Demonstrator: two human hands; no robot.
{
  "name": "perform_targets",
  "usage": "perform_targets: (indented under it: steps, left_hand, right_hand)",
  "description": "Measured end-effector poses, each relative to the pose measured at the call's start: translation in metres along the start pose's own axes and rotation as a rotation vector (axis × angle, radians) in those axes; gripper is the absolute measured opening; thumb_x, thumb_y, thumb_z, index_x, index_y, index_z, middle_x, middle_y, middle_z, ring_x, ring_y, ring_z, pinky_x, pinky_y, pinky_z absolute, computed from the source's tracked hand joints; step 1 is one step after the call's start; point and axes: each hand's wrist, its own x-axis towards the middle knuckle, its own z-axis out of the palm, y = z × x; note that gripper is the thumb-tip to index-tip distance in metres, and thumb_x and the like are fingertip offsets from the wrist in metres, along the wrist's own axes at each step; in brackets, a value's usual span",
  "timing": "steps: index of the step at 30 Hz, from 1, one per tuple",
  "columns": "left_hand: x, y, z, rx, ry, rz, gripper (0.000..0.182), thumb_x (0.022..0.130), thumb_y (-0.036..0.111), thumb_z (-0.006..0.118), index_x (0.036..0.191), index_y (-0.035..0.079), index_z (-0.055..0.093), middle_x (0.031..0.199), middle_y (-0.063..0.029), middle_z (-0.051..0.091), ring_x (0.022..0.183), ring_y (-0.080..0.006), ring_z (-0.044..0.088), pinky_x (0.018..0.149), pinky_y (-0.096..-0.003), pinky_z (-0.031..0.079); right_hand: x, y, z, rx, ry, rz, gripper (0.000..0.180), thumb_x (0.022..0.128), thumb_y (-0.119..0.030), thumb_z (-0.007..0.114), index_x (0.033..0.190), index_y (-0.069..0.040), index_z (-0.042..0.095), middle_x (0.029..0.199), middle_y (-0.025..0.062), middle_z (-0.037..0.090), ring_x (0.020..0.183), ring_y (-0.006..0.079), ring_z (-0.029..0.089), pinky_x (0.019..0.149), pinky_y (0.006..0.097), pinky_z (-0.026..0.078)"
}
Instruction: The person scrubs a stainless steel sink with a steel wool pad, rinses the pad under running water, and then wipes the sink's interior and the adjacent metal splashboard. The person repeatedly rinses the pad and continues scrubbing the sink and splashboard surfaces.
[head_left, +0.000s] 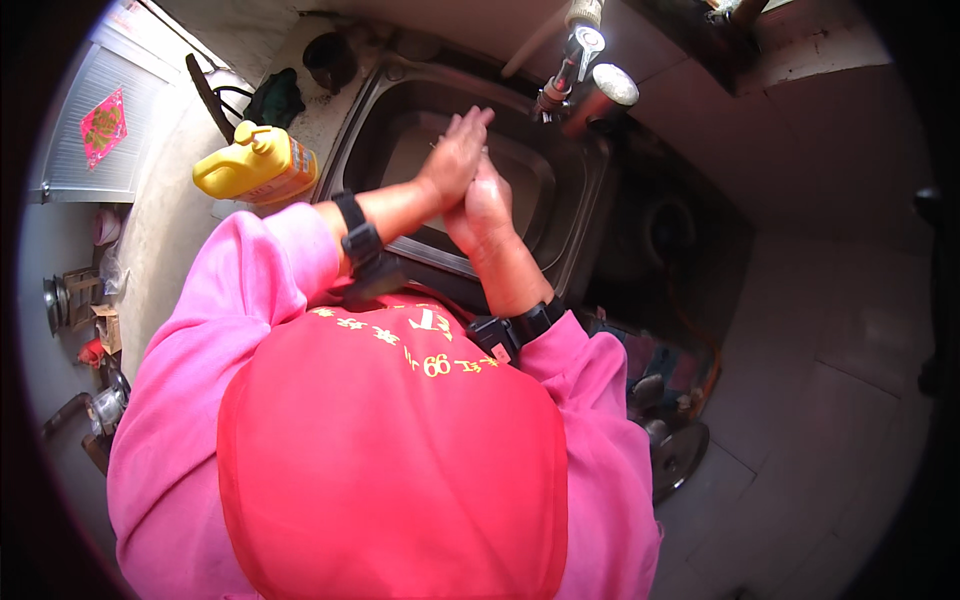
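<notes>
My left hand (455, 161) and my right hand (487, 199) are pressed together, palm to palm, over a stainless steel sink (592, 217). Both look wet, and no object shows between them. The left hand's fingers point towards the back of the sink; the right hand's fingers are partly hidden behind it. Beyond them, a metal tap (559, 82) hangs over the sink's back right corner, and I cannot tell whether water runs from it. A yellow pump bottle (259, 165) stands on the counter left of the sink.
A dark cup (330, 60) and a dark green cloth or bag (276, 97) lie on the counter (169, 172) at the back left. A silver-topped cylinder (615, 84) is beside the tap. A round metal lid (681, 459) lies low at the right.
</notes>
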Motion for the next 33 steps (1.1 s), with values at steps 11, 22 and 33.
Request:
perform_targets:
  steps: [11,22,33]
  left_hand:
    - [-0.009,0.004,0.003,0.008,-0.032,0.112,0.049,0.107,0.028,0.029,0.147,0.0,0.035,0.156,-0.0215,0.029,0.148,-0.0305,0.019,0.12,-0.0356,0.015]
    - [-0.016,0.009,0.003,-0.058,-0.067,0.092,0.051,0.106,0.031,0.029,0.147,0.003,0.037,0.154,-0.0214,0.033,0.147,-0.0374,0.021,0.119,-0.0427,0.014]
    - [-0.018,0.013,0.003,0.022,-0.156,0.028,0.053,0.107,0.028,0.028,0.149,-0.004,0.029,0.158,-0.0183,0.024,0.149,-0.0293,0.017,0.12,-0.0364,0.014]
  right_hand:
    - [0.009,0.006,-0.008,-0.069,-0.024,-0.132,0.043,0.107,-0.031,0.036,0.144,-0.011,0.043,0.142,0.0047,0.05,0.127,0.0201,0.049,0.108,0.0371,0.038]
    - [0.006,0.001,-0.002,-0.175,0.109,-0.178,0.041,0.106,-0.032,0.038,0.136,-0.005,0.048,0.135,0.0087,0.055,0.121,0.023,0.054,0.108,0.0373,0.04]
    - [0.016,0.0,-0.013,-0.061,0.147,-0.225,0.04,0.105,-0.031,0.042,0.136,-0.008,0.048,0.136,0.0068,0.052,0.123,0.0188,0.051,0.105,0.0329,0.04]
